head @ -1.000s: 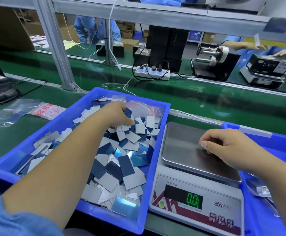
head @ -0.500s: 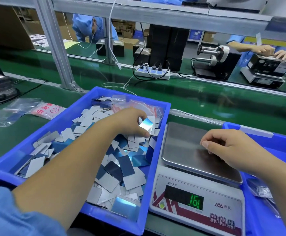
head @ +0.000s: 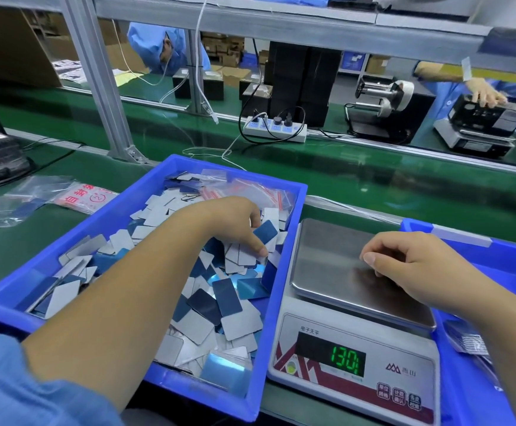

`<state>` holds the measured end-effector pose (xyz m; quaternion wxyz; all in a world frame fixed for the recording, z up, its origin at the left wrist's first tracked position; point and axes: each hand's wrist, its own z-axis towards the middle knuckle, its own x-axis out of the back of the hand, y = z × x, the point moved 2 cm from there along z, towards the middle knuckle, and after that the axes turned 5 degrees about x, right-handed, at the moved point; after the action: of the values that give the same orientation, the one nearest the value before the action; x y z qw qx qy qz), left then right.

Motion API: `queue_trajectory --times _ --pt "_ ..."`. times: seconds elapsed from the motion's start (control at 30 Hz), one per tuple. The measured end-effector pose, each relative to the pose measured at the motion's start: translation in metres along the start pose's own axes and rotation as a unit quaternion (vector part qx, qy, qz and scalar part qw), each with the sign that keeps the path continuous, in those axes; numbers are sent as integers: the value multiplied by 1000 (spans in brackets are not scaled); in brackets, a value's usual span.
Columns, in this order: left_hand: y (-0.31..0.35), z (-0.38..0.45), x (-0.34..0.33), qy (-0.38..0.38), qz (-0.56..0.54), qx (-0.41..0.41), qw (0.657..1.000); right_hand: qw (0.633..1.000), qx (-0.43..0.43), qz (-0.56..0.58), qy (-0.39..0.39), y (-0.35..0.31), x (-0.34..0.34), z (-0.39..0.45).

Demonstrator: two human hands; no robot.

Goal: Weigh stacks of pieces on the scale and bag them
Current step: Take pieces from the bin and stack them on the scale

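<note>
Just below your right hand (head: pixel 416 265) sits the scale (head: pixel 355 339), its display reading 130; that hand's fingers curl loosely over the steel pan, and you cannot tell whether they pinch anything. Your left hand (head: pixel 235 226) is down in the blue bin (head: pixel 121 210), fingers curled round a few pieces (head: pixel 241 259) from the loose heap beneath it. Beyond its knuckles lie clear bags (head: pixel 250 192).

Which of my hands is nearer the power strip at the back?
Left. Your left hand is in the blue bin, more directly below the power strip. Your right hand is over the scale's pan, lower and further right.
</note>
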<state>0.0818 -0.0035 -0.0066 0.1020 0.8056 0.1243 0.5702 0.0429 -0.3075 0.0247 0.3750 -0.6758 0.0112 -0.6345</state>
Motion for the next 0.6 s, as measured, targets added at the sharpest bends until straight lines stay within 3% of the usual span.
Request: queue_trajectory --times 0.23,0.47,0.6 --pt "3 -8 9 -3 -26 -24 999 1000 0 4 3 1 0 0" --pt "-1 -10 13 16 -167 -46 985 1000 -5 12 4 1 1 -1" --pt "0 -10 15 2 -173 -38 984 1000 -8 16 4 1 1 -1"
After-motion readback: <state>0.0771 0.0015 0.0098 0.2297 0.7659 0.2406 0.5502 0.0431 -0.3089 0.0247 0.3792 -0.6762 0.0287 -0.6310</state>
